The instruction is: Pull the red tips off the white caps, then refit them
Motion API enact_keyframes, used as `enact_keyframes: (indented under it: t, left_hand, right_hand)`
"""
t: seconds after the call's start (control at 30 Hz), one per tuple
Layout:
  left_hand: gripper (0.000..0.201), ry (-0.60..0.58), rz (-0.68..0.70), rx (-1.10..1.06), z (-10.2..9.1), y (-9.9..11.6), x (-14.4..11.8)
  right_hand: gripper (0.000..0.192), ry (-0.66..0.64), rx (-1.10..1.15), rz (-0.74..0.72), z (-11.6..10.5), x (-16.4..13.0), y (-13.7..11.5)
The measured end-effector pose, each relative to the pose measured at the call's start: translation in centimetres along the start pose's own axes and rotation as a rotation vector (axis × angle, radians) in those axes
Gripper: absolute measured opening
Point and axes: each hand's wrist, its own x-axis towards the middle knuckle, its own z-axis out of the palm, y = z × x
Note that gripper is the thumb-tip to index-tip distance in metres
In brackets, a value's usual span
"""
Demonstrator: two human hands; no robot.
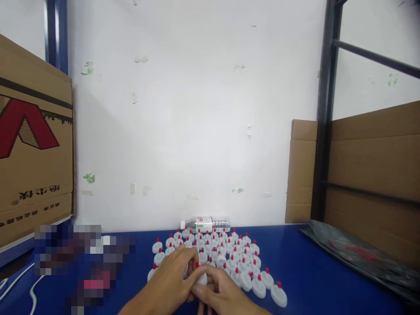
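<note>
Low in the head view, my left hand (172, 275) and my right hand (225, 291) meet around one white cap with a red tip (202, 279). The fingers of both are closed on it, and its red tip points up between them. Part of this cap and several fingertips are hidden. Many similar white caps with red tips stand around and behind my hands on the blue table, one of them the cap at the right front (278, 295).
A clear plastic bottle (204, 224) lies on its side by the white wall (197, 109). A printed cardboard box (36, 131) stands left, above white cables (33, 291). On the right are a dark plastic bag (357, 258) and cardboard sheets (374, 175) beside a metal post (323, 109).
</note>
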Motion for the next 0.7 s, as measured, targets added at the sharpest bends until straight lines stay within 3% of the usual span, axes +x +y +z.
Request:
enact_keyframes:
  t: [0.13, 0.33, 0.47, 0.57, 0.7]
  left_hand:
    - [0.039, -0.129, 0.016, 0.022, -0.7, -0.3, -0.1]
    - [0.062, -0.350, -0.067, -0.683, 0.1, 0.1, 0.2]
    - [0.064, -0.441, -0.247, -0.880, 0.9, -0.7, 0.4]
    - [0.063, -0.448, -0.308, -0.910, 1.5, -1.4, 0.4]
    - [0.060, -0.357, -0.428, -0.998, 2.0, -1.9, 0.5]
  right_hand:
    - [0.064, 0.039, -0.100, 0.003, 0.2, -0.2, -0.7]
    - [0.067, -0.088, -0.068, -0.035, 0.7, -0.8, -2.1]
    - [0.075, -0.077, -0.060, 0.029, 1.1, -1.1, -2.4]
    - [0.075, -0.050, -0.047, 0.085, 1.2, -1.3, -2.6]
    - [0.073, -0.058, -0.095, 0.104, 1.2, -1.3, -2.6]
